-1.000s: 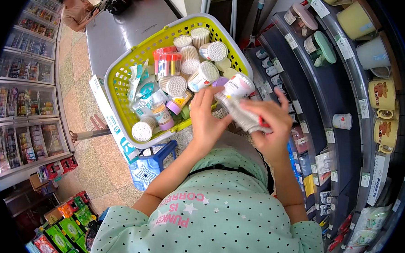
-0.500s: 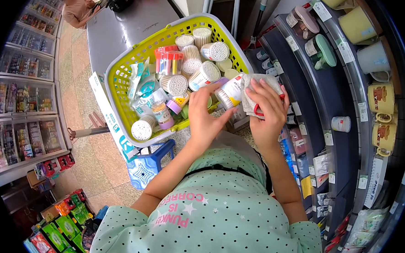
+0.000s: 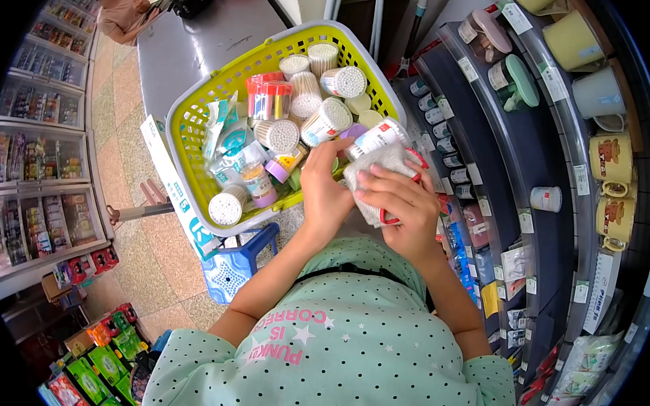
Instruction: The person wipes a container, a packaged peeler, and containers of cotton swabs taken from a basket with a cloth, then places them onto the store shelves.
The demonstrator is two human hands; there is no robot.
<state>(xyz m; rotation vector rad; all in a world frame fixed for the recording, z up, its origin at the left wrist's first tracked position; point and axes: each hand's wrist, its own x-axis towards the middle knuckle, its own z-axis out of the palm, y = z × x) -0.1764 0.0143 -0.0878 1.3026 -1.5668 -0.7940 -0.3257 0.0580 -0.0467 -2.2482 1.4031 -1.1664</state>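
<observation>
White-labelled tub: tilted, above the basket's near right side; its lower part hidden by the cloth, red-edged, on it at 6 o'clock.

Right hand: fingers bent over cloth, clamped on it. Left hand: at tub's 8 o'clock, fingertips by its lower end; grip partly hidden, can't tell how firm. Hands close together, cloth between.

Step in hand, my reading: wiping the tub's side. Next move calls for a steady left-hand hold and light cloth pressure while the tub turns.

Outward: swab tubs in the green basket at 9; grey table at 10; blue stool at 7; stocked shelves at 3.
</observation>
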